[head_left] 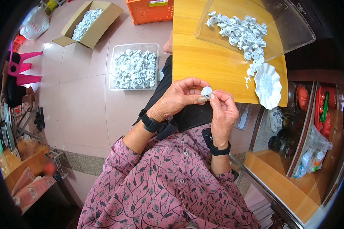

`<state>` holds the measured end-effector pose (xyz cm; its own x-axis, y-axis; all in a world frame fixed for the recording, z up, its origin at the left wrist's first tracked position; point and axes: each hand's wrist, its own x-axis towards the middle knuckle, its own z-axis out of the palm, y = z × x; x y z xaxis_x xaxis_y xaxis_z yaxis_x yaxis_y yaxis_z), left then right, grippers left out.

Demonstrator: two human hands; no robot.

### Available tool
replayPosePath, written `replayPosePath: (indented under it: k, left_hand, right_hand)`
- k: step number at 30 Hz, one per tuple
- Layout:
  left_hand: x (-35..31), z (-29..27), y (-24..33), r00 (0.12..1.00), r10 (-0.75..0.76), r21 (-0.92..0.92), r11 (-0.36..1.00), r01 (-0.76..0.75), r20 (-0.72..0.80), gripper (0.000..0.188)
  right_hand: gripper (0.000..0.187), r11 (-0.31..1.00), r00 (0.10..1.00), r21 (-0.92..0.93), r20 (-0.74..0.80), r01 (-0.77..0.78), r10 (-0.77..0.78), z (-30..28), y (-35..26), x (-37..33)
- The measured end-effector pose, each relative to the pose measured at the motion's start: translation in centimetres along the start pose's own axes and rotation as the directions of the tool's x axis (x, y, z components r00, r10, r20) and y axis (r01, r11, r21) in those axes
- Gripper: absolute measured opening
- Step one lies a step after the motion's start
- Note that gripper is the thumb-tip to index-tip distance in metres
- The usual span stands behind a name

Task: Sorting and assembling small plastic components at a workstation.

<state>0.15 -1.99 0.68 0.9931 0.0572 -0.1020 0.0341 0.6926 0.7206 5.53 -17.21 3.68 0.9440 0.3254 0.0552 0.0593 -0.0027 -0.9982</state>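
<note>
You have one small white piece up at the table's near edge, a dark spot showing low on it. Your left hand grips it from 9 o'clock between thumb and fingers; your right hand pinches it from about 4 o'clock. Taking the piece as the clock's centre, tiny white bits lie on the yellow table between 2 and 3, and a scalloped white plate with more sits at 3. At 1 o'clock is a loose heap of white pieces, partly within a clear tray at 2. On the floor at 10 stand a full clear tub and, farther out, a well-filled cardboard box. By the look of it, this piece is mid-work and the heap remains to do; whether the tub's or box's pieces are finished, you cannot tell from here.
</note>
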Motion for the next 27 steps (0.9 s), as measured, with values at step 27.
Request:
replayPosePath:
  k: [27]
  left_hand:
    - [-0.37,0.34,0.09,0.997,0.074,0.139,0.988,-0.071,-0.018,0.036]
  right_hand:
    - [0.008,0.990,0.995,-0.102,-0.016,0.100,-0.102,0.78,-0.14,-0.33]
